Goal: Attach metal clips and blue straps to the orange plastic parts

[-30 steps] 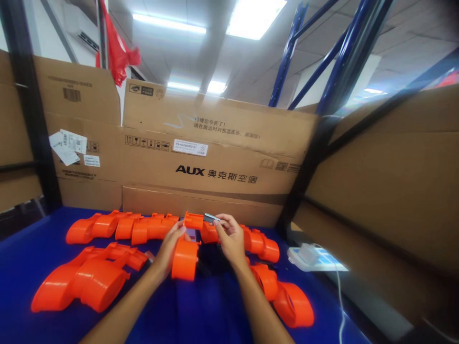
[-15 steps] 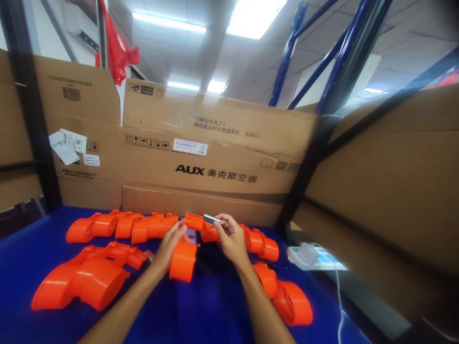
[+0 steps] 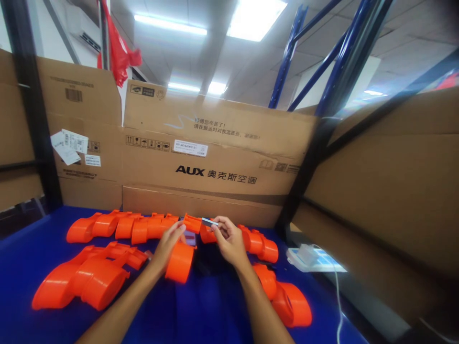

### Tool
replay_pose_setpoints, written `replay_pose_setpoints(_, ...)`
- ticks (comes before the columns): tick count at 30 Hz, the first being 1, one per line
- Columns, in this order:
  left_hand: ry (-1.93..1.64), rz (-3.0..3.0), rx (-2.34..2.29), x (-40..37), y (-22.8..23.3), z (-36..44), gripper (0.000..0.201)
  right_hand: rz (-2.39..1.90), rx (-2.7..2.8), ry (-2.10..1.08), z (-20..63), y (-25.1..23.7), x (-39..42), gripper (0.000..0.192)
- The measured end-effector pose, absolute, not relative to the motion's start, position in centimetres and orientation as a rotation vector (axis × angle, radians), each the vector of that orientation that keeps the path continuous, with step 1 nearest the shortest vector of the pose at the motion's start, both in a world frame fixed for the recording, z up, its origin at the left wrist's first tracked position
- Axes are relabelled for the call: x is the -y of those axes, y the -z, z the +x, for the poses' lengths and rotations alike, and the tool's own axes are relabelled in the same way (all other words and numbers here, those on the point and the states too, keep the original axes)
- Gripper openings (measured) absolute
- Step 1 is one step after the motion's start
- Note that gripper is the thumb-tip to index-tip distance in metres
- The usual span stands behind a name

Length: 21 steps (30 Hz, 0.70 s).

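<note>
My left hand [image 3: 168,247] is closed around an orange plastic part [image 3: 180,263], which has a wide round cup below and a narrower piece at the top. My right hand [image 3: 230,240] pinches a small dark strip with a pale toothed edge [image 3: 208,222] between thumb and fingers. The strip's left end lies close by the upper piece of the orange part; whether they touch I cannot tell. Behind my left hand, a small light-coloured flat object [image 3: 190,238] shows in part on the blue surface [image 3: 201,310].
Similar orange parts form a row [image 3: 139,228] along the back. More lie at front left [image 3: 103,282] and front right [image 3: 296,303]. A white power strip [image 3: 317,259] with a plug and cable sits at right. Cardboard panels [image 3: 215,191] and dark rack posts [image 3: 304,181] enclose the surface.
The orange part in my left hand has shifted slightly left and tilted. My right hand, with the dark strip, has moved a little to the left too.
</note>
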<state>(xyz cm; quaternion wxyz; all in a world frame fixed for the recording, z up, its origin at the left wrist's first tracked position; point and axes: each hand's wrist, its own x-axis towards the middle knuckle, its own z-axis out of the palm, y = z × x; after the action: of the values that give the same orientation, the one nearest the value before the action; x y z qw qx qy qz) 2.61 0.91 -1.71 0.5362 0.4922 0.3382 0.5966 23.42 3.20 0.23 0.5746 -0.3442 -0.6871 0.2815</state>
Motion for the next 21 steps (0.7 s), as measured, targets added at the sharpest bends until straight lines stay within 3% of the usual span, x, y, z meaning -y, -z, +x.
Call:
replay_pose_setpoints(5, -1.391, 1.206, -0.770, -1.09, 2.09, 2.57, 0.045, -0.792, 1.635, -0.657, 23.32, -0.34, -3.04, 0.021)
replay_pose_setpoints(10, -1.387, 1.148, -0.776, -0.84, 1.98, 2.81, 0.045, -0.802, 1.640, -0.579, 23.21, -0.52, -2.85, 0.036)
replay_pose_setpoints(14, -1.394, 1.119, -0.783, -0.53, 1.59, 2.91, 0.044, -0.824, 1.746, -0.527, 23.37, -0.66, -2.65, 0.027)
replay_pose_setpoints(21, -1.375, 1.216, -0.808, -0.49, 1.61, 2.98, 0.043, -0.835, 1.736, -0.479, 23.08, -0.37, -2.62, 0.029)
